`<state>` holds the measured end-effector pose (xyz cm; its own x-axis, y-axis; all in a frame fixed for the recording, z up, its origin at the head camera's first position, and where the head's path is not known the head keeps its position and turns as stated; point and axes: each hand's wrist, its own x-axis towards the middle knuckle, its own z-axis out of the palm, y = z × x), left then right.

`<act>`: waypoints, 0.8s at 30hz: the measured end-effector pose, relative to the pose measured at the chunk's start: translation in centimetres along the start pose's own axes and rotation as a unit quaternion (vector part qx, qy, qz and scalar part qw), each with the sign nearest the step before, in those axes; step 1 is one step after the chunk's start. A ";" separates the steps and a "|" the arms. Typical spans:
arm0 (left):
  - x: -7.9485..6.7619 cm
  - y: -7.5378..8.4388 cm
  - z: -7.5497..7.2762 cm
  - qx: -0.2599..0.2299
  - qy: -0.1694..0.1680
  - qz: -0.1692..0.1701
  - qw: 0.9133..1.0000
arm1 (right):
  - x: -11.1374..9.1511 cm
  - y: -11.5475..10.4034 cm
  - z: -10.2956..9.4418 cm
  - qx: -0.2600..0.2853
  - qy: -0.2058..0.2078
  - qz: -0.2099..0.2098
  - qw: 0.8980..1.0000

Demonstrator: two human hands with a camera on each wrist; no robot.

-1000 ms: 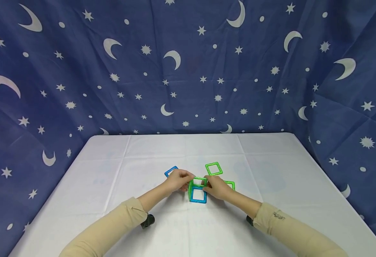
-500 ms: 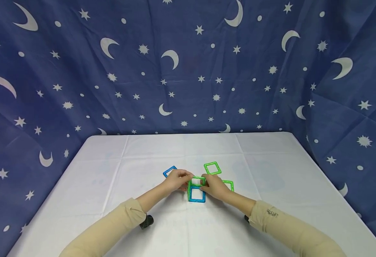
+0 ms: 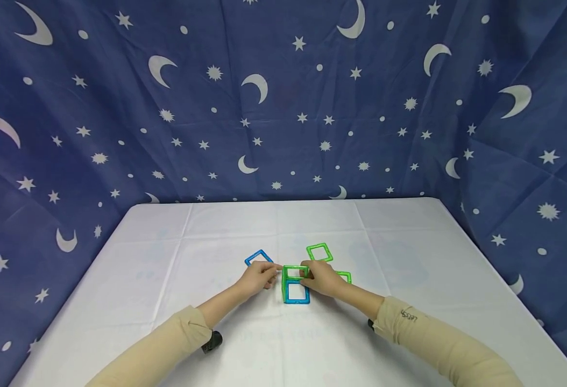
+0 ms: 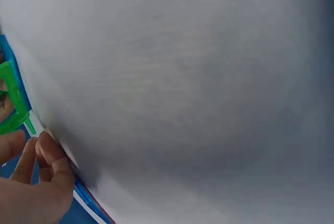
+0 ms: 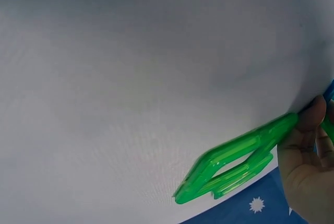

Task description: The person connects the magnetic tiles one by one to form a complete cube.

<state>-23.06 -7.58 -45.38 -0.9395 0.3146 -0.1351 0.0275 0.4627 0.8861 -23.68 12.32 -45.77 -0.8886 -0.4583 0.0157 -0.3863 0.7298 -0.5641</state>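
Note:
A small build of square magnetic tiles sits mid-table in the head view. It shows a blue tile (image 3: pixel 297 302) nearest me, a green tile (image 3: pixel 295 266) above it in the image and another green tile (image 3: pixel 284 287) seen edge-on at the left. My right hand (image 3: pixel 323 277) grips the build's right side between thumb and fingers, covering part of that edge. My left hand (image 3: pixel 256 278) has its fingertips just left of the green edge and holds nothing. In the left wrist view, its fingers (image 4: pixel 52 156) are loosely bent below the green frame (image 4: pixel 18 98).
A loose blue tile (image 3: pixel 256 253) lies behind my left hand. Beyond my right hand is a loose green tile (image 3: pixel 319 245), with another green tile (image 3: pixel 346 274) partly hidden beside that hand. A white cloth covers the table (image 3: pixel 206 220); a blue star-and-moon curtain (image 3: pixel 283 102) hangs behind.
My left hand has let go of the build's left side and drawn back slightly to the left. My right hand keeps its grip, and the build stays about where it was.

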 end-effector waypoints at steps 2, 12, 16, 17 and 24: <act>0.0 -0.3 0.1 0.057 0.019 0.027 0.998 | 0.0 0.0 -0.1 0.000 -0.005 0.004 1.000; 1.0 -0.4 0.2 0.108 -0.045 0.069 0.991 | 0.5 -0.1 -0.4 0.002 -0.035 0.001 0.999; 1.0 -0.7 -0.1 0.082 -0.069 0.074 0.991 | 0.6 -0.2 -0.5 -0.005 -0.044 -0.001 0.999; 0.9 -0.7 0.0 0.078 -0.067 0.080 0.992 | 0.7 -0.2 -0.6 -0.007 -0.047 -0.002 0.999; 0.4 -0.4 1.3 0.096 0.027 0.107 0.989 | 0.8 -0.1 -0.9 0.002 -0.072 -0.005 0.997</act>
<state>-22.99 -6.58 -46.41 -0.9220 0.3800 0.0747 0.2870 0.5410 0.7905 -24.59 12.33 -44.93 -0.8395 -0.5345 -0.0973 -0.3946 0.7230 -0.5671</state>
